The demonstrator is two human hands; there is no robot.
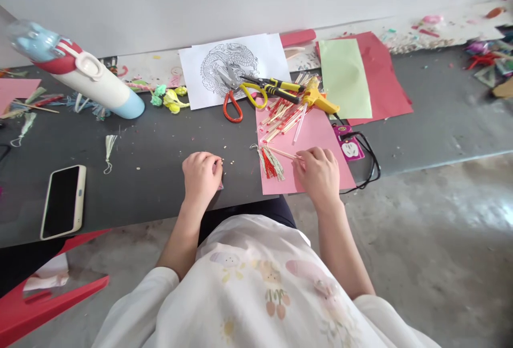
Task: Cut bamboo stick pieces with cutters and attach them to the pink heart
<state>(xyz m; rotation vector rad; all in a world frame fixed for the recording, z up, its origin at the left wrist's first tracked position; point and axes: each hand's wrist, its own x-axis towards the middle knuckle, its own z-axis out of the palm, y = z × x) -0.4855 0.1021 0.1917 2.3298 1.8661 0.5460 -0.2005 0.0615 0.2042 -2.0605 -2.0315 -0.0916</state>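
Observation:
My left hand (pixel 201 175) rests on the dark table (pixel 152 155) with its fingers curled in a pinch; what it holds is too small to make out. My right hand (pixel 318 172) lies on a pink paper sheet (pixel 320 134), fingers closed on a thin wooden stick (pixel 282 153). The stick's far end carries a tassel of red, green and pale threads (pixel 271 164). A pile of thin sticks (pixel 282 115) lies higher up on the pink sheet.
Yellow glue gun (pixel 318 100), yellow-handled pliers (pixel 272 87) and red scissors (pixel 231 103) lie by a dragon drawing (pixel 230 67). A phone (pixel 63 201) lies at the left, a bottle (pixel 80 72) on its side beyond. Green paper (pixel 344 78) over red paper sits at the right.

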